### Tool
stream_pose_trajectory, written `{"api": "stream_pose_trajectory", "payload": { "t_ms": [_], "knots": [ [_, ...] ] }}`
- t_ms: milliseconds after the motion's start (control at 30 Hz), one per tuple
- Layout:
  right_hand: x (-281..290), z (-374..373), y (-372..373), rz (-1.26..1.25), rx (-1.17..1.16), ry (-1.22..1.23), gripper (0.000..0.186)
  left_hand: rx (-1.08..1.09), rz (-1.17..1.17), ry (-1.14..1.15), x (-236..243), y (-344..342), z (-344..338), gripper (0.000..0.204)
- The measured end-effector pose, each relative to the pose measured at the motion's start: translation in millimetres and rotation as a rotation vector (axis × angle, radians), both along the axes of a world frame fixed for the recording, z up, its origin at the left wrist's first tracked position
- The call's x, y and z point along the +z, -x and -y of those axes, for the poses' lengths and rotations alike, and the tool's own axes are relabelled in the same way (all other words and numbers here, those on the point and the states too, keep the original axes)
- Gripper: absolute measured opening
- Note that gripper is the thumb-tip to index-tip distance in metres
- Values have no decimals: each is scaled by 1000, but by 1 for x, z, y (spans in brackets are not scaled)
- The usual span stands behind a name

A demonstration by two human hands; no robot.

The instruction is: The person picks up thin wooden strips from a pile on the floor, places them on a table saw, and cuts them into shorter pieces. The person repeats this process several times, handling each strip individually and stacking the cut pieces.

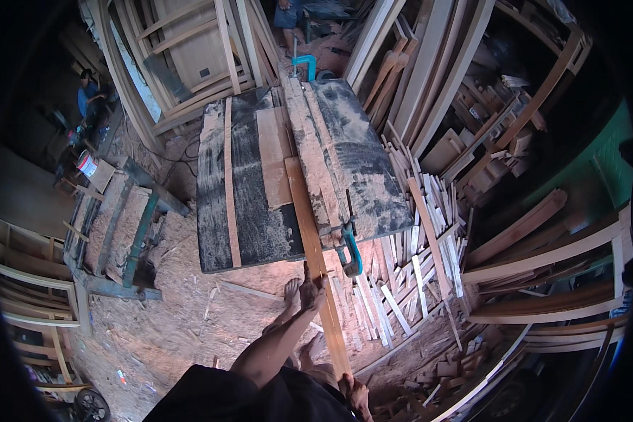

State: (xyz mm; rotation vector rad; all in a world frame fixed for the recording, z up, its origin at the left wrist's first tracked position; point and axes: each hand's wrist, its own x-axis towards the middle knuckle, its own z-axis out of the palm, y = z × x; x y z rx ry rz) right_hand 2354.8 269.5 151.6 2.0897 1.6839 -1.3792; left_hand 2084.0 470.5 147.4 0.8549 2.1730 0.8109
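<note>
A long narrow wooden board (321, 285) lies partly on a black, dust-covered work table (264, 228) and runs back toward my body. Its far end rests beside a wooden fence (318, 169), along the fence's left side. My left hand (312, 292) is closed round the board just short of the table's near edge, thumb and fingers on its sides. Close to my body, my right hand (356, 394) grips the board's near end. A teal clamp (349, 252) holds the fence at the near edge; another teal clamp (304, 67) sits at the far end.
Sawdust and offcuts cover the floor, with a pile of thin strips (401, 295) at the right. Door frames (183, 63) and long planks (429, 77) lean behind the table. A metal stand (123, 239) is at the left. A person in blue (89, 98) is far left; another stands beyond the table.
</note>
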Motion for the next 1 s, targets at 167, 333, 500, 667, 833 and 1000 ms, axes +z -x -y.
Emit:
{"api": "stream_pose_trajectory", "payload": {
  "t_ms": [167,333,500,667,833,1000],
  "knots": [
    [9,-23,17,38,36,41,76,7,-6,67,6,10,-14,82],
    [15,-42,28,-76,90,36,77,-2,-9,39,-10,25,-32,87],
    [12,-57,41,-97,-76,158,78,27,-45,23,-32,39,-52,88],
    [-5,-62,45,-50,-27,92,79,6,-119,-51,-42,46,-60,88],
    [-16,-60,43,-76,-43,107,83,-14,-37,27,-31,48,-53,92],
    [-9,-64,45,-74,-100,166,84,-36,-120,-153,-15,-3,14,95]
  ]
}}
